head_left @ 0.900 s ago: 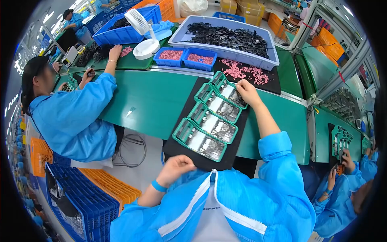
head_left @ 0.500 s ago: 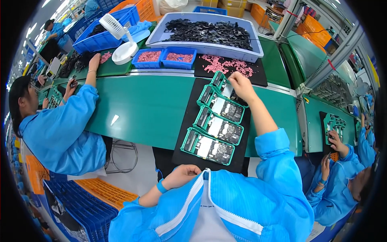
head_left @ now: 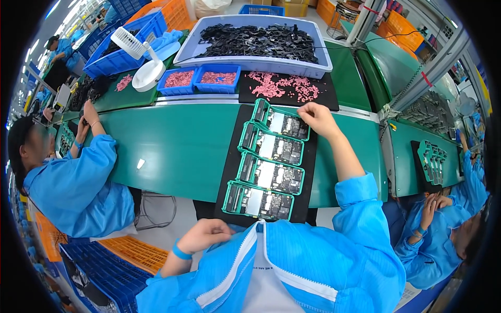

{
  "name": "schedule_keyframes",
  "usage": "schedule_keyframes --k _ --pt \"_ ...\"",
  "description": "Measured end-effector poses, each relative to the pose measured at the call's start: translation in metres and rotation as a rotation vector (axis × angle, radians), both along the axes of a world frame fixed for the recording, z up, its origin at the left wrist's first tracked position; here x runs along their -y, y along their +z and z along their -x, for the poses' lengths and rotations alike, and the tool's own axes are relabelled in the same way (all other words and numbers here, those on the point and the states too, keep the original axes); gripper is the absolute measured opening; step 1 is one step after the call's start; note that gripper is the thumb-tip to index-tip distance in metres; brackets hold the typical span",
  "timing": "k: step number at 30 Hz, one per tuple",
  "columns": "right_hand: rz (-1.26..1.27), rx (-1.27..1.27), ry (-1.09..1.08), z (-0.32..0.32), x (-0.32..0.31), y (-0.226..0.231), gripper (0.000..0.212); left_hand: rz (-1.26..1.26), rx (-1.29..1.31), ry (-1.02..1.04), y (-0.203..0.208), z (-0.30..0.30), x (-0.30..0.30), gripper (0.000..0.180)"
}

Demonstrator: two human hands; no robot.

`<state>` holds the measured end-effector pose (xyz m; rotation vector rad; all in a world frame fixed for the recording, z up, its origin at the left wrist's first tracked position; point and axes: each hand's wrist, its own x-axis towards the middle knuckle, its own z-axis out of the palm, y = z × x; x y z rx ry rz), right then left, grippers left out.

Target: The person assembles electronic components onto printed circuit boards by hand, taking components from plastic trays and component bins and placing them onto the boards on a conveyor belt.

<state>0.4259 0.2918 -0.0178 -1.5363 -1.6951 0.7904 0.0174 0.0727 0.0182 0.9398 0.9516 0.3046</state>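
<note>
Several green frames holding black circuit boards and silvery plates stand in a column on a black mat; the nearest is the bottom green frame (head_left: 258,201). My right hand (head_left: 319,120) is at the upper right corner of the top green frame (head_left: 284,124), thumb and forefinger pinched together. Whatever sits between those fingertips, if anything, is too small to make out. In front of my open blue jacket, my left hand (head_left: 207,235) hangs off the mat with fingers curled together. The inside of its grip is hidden.
Beyond the frames lie loose pink pieces (head_left: 266,86) on a dark mat, beside two small blue bins (head_left: 177,93), a white fan (head_left: 148,75) and a large tub (head_left: 182,55) of black parts. Co-workers sit left and right. A small white piece (head_left: 140,164) lies on the green table.
My right hand has drawn back from inside the top frame to its right corner. My left hand has shifted left and down from the jacket's zip. The view has also shifted a little.
</note>
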Motion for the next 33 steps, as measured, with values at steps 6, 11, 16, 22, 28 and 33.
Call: schedule_keyframes --k 6,11,16,22,28,33 --pt "-0.227 0.092 0.124 -0.001 0.012 0.005 0.009 -0.271 -0.136 0.271 0.056 0.023 -0.049 0.007" --pt "-0.319 0.222 0.051 -0.008 0.010 0.001 0.006 -1.158 -0.643 0.243 0.053 -0.014 -0.120 0.004" --pt "-0.400 0.340 0.059 0.002 0.011 0.001 0.006 -1.456 -0.920 -0.028 -0.004 -0.034 -0.168 0.006" --pt "-0.494 0.554 0.077 0.006 0.006 0.009 0.006 -1.426 -0.913 -0.193 -0.012 -0.037 -0.179 0.003" --pt "-0.480 0.708 0.177 0.004 0.006 0.015 0.004 -1.478 -0.984 -0.318 -0.013 -0.035 -0.176 0.002" --pt "-0.488 0.769 0.183 0.005 0.015 0.014 0.003 -1.458 -0.963 -0.305 -0.009 -0.035 -0.175 0.002"
